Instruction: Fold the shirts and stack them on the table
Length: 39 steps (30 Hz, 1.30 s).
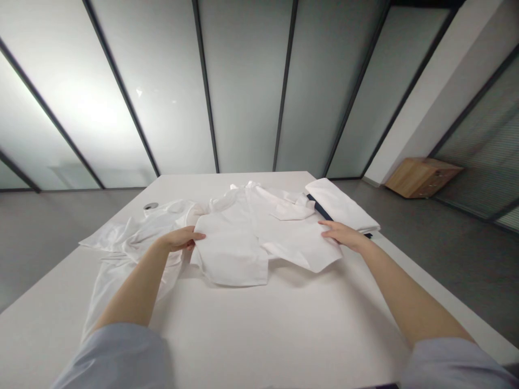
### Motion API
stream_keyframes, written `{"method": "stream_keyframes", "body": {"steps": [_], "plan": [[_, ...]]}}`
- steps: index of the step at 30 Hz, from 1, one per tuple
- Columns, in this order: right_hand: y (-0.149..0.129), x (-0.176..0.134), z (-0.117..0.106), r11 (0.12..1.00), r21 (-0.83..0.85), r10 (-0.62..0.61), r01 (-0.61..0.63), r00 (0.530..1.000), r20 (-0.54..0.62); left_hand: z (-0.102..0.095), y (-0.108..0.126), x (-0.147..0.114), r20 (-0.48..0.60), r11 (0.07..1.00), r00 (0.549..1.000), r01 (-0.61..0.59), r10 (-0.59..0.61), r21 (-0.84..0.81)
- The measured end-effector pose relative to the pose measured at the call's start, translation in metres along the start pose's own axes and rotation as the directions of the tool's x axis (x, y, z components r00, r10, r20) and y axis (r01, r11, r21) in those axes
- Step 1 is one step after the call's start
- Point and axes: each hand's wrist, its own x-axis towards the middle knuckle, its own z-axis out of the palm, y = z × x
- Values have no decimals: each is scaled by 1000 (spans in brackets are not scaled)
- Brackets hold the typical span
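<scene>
A white shirt (231, 248) lies spread on the table in front of me, its front parting down the middle and its lower edge nearest me. My left hand (182, 239) pinches the shirt's left side edge, thumb on top of the cloth. At the opposite side edge, my right hand (344, 235) grips the fabric between thumb and fingers. The right part of the hem is raised a little and casts a shadow. Crumpled white cloth (138, 237) lies beside and under my left forearm. Some fingertips are hidden by the cloth.
A folded white cloth (343, 205) sits on a dark flat item (320, 208) near the right edge of the white table (259, 335). A small round grey object (151, 206) is at the left. Beyond stand frosted glass panels (247, 86) and a wooden cabinet (419, 177).
</scene>
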Motion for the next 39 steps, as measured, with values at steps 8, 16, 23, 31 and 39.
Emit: {"method": "stream_keyframes", "body": {"steps": [8, 16, 23, 31, 39], "plan": [[-41, 12, 33, 852, -394, -382, 344, 924, -22, 23, 44, 29, -474, 692, 648, -116, 596, 713], [-59, 46, 121, 730, -590, -289, 345, 938, 191, 92, 25, 78, -49, 514, 963, -99, 266, 852], [-71, 79, 131, 756, -605, -258, 249, 963, 74, 115, 1, 114, -225, 570, 946, 53, 235, 820], [-81, 49, 129, 712, -617, -383, 333, 922, 55, 105, 2, 110, -262, 489, 858, 14, 443, 872], [-65, 45, 144, 714, -576, -449, 398, 892, 60, 138, 28, 89, -137, 465, 891, -91, 433, 880]]}}
